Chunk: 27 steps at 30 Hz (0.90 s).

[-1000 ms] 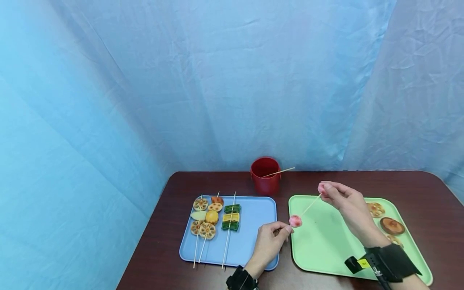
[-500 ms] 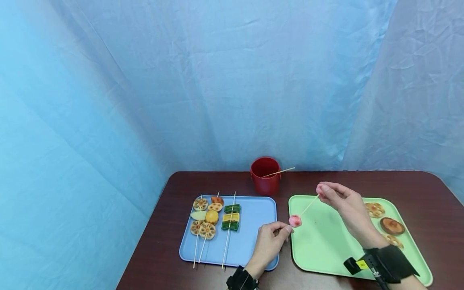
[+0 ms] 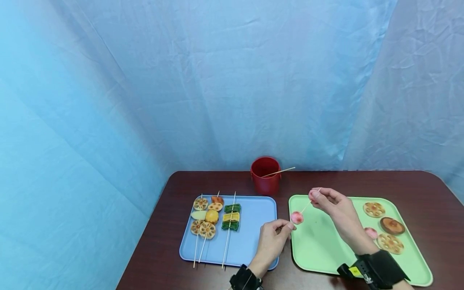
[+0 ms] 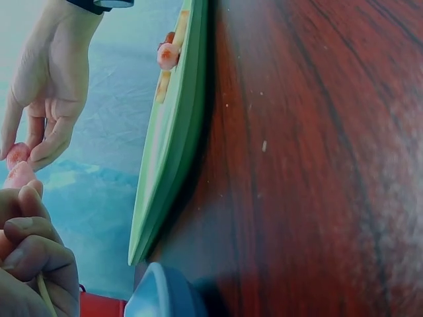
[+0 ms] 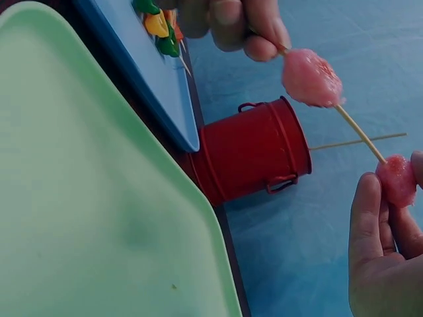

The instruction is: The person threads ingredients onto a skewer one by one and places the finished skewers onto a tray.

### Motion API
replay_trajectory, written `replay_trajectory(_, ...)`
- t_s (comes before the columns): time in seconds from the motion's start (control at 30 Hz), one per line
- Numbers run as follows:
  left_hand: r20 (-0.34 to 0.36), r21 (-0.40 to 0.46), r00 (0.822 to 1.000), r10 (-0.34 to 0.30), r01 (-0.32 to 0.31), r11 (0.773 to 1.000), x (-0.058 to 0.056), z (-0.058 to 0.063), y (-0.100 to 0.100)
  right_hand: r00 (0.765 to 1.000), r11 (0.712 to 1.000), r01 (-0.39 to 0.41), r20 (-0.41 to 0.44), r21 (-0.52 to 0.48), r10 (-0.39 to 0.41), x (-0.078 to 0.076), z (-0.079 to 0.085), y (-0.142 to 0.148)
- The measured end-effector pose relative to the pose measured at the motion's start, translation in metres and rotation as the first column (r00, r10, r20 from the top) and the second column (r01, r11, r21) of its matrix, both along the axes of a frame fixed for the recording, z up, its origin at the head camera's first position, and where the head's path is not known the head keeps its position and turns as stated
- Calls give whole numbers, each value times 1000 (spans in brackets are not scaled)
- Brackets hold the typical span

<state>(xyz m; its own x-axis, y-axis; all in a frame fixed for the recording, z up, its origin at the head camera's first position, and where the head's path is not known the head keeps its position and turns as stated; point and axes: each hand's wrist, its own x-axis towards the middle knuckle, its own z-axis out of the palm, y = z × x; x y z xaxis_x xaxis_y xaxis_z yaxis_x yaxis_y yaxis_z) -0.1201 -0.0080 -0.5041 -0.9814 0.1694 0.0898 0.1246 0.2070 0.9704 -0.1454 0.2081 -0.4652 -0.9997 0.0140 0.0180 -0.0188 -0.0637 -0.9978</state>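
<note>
My left hand (image 3: pixel 270 243) grips a thin wooden skewer (image 5: pixel 357 131) at its lower part, over the gap between two trays. A pink meatball-like ball (image 3: pixel 297 218) is threaded on the stick just above those fingertips. Higher up, my right hand (image 3: pixel 337 213) pinches a second pink ball (image 5: pixel 396 179) between thumb and fingers, above the green tray (image 3: pixel 322 249). The stick runs between both balls, and its tip shows just beyond the upper one in the head view. In the left wrist view, the lower stick (image 4: pixel 45 294) comes out from the curled left fingers.
The green tray carries lotus root slices (image 3: pixel 390 243), a brown round slice (image 3: pixel 392 225) and another pink ball (image 3: pixel 371 233). Finished-looking skewers (image 3: pixel 230 217) lie on the blue tray (image 3: pixel 253 201). Behind stands a red bucket (image 3: pixel 267 185) with one stick (image 3: pixel 286 170).
My right hand has moved down and left with its pink ball, closer to the lower ball. The skewer's tip now shows past it, and more of the green tray's food is uncovered.
</note>
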Motion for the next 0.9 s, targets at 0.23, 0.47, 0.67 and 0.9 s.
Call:
replay_trajectory(0.23, -15, 2, 1000, 19, -19, 1000, 0, 2, 4, 999, 997, 26, 27, 71, -28, 5, -2, -11)
replay_trajectory(0.47, -33, 30, 998, 47, -46, 999, -2, 7, 8, 999, 991, 6, 47, 135, -13, 10, -6, -26)
replay_trajectory(0.67, -26, 34, 998, 50, -49, 998, -3, 6, 6, 999, 989, 3, 52, 145, -11, 9, -7, -28)
replay_trajectory(0.9, -6, 36, 999, 50, -50, 998, -2, 6, 3, 998, 970, -11, 63, 243, -4, 9, -4, -15)
